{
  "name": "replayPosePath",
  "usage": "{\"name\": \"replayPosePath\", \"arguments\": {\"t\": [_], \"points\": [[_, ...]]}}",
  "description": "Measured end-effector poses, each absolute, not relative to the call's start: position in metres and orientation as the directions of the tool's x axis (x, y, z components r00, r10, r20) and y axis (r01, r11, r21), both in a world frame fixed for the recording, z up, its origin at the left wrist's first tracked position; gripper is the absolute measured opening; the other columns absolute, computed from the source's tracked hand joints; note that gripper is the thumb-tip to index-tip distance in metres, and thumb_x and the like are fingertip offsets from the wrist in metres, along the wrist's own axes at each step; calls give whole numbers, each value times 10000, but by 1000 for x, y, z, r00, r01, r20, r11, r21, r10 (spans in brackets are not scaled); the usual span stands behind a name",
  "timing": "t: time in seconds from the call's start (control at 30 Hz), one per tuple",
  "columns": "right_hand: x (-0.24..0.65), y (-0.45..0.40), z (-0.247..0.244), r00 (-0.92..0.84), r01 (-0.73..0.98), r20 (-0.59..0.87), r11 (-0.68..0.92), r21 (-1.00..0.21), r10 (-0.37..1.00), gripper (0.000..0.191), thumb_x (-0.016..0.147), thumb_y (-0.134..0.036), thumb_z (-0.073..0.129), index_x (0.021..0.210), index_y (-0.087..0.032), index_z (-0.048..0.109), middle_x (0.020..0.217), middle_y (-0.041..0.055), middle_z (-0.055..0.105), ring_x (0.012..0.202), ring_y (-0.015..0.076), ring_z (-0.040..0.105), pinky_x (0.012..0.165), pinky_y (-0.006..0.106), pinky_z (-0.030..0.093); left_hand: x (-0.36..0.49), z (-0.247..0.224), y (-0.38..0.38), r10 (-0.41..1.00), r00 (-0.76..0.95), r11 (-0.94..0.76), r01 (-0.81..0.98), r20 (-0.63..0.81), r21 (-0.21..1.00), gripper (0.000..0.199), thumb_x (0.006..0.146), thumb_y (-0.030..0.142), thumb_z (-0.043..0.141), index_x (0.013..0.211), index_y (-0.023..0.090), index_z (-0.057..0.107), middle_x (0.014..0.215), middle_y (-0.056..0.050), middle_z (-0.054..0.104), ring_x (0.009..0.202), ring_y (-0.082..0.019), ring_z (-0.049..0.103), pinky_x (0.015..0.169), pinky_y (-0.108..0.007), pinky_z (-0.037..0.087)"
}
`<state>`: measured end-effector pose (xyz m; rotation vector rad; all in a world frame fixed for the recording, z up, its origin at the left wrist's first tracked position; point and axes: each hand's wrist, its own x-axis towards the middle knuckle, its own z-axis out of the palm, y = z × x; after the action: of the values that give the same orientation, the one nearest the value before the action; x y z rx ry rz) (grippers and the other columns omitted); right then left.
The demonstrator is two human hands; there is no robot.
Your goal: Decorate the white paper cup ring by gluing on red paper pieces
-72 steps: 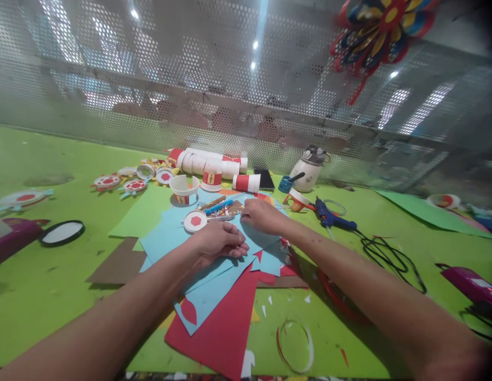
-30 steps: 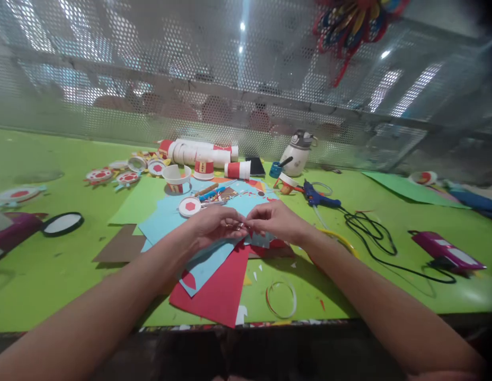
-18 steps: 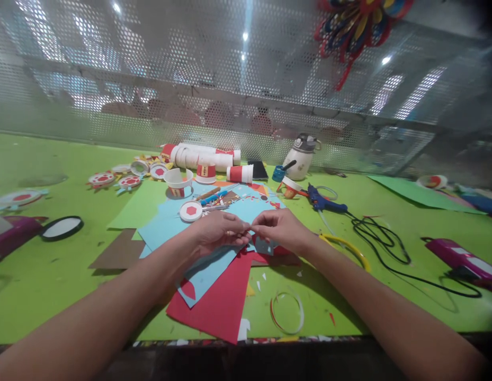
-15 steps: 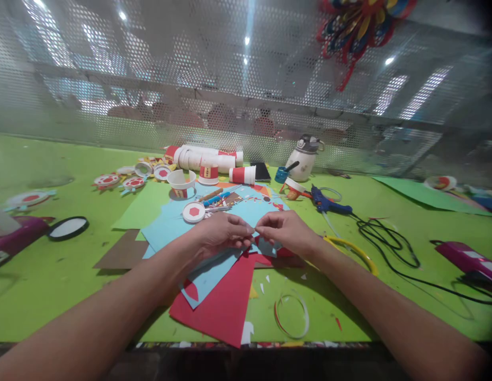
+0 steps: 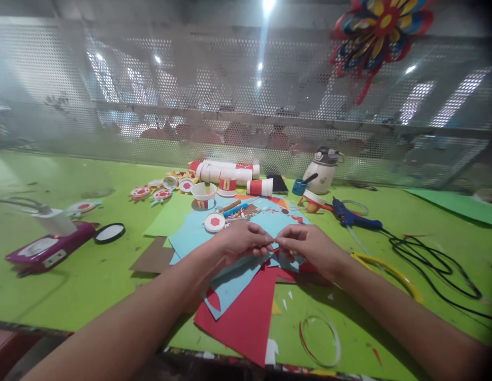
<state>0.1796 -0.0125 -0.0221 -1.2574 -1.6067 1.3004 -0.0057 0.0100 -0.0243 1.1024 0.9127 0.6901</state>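
Both hands are closed at the fingertips: the left hand (image 5: 246,241) and the right hand (image 5: 315,247) meet thumb to thumb, pinching a small red piece (image 5: 275,241) between them, its shape too small to make out. The piece is held in the middle of the scene, above light blue sheets (image 5: 240,283) spread on the green table (image 5: 106,296). A red sheet (image 5: 241,330) lies on the near side of the blue ones, a brown sheet (image 5: 149,256) pokes out to the left, and a light green sheet (image 5: 166,216) lies on the far left of the pile.

Just beyond the left hand lies a white disc with a red hexagon (image 5: 214,222), with a blue pen (image 5: 234,210) near it. Farther back are a cut-open cup (image 5: 203,202), an upturned red and white cup (image 5: 227,186), another cup on its side (image 5: 260,187) and a long row of nested cups (image 5: 225,173). Decorated discs (image 5: 162,195) lie at far left.

To the right, beyond the right wrist, lies a blue glue gun (image 5: 352,217) trailing a black cable (image 5: 432,259). A yellow ring (image 5: 388,272) lies partly behind the right forearm; a thin white and red ring (image 5: 338,344) lies at the near right. A purple power strip (image 5: 55,255) lies at left, beside a black-rimmed disc (image 5: 109,233).
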Motion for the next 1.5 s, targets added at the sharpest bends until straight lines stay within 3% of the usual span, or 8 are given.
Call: {"name": "replayPosePath", "arguments": {"t": [0.2,0.4,0.47,0.57,0.7,1.1,1.5], "points": [[184,-7,-27,-223,169,-47,-9,-986,974,292,649,-424,769,677,-168,632,553,-32,569,496,94,472,510,255,341,-19,-9,19,886,400,273,-38,-236,961,92,719,59,722,656,78,657,651,-61,667,548,-66,552,537,-197,396],[182,-10,-25,-228,169,-57,-18,-985,972,268,653,-393,768,652,-171,618,554,-25,569,492,99,479,506,264,351,-65,7,43,984,138,115,19,-116,993,70,755,73,716,719,107,665,712,-43,661,604,-70,552,613,-210,445],[182,-11,-25,-238,177,-54,-11,-984,970,259,666,-388,760,657,-170,622,552,-23,576,487,100,479,508,265,351,-80,6,51,993,59,100,79,-105,992,53,793,120,702,832,104,669,827,-68,677,712,-109,601,700,-245,489],[182,-11,-26,-252,185,-46,1,-983,967,264,672,-394,760,666,-164,629,551,-21,588,487,100,485,507,261,346,-96,3,60,993,-3,112,194,-114,975,324,901,310,600,1180,144,584,1176,-104,614,987,-215,623,836,-410,537],[182,-11,-27,-247,198,-40,10,-980,968,276,676,-403,762,678,-160,630,541,-27,585,484,99,490,505,257,338,-100,2,62,993,-3,112,350,-118,930,358,914,335,578,1227,164,558,1232,-106,588,1034,-231,612,858,-444,533],[183,-9,-32,-238,256,-63,0,-967,969,270,698,-425,738,696,-175,636,534,-20,589,492,112,492,511,264,326,-92,5,58,982,102,17,785,-157,620,354,908,332,586,1220,167,568,1243,-102,586,1030,-231,612,844,-431,538],[182,-10,-29,-239,253,-59,4,-968,969,241,713,-392,736,692,-170,644,537,-5,596,492,106,488,509,272,312,-82,10,50,989,142,-121,943,-47,309,327,908,335,585,1199,187,586,1244,-89,587,1043,-236,608,852,-415,534]]}}
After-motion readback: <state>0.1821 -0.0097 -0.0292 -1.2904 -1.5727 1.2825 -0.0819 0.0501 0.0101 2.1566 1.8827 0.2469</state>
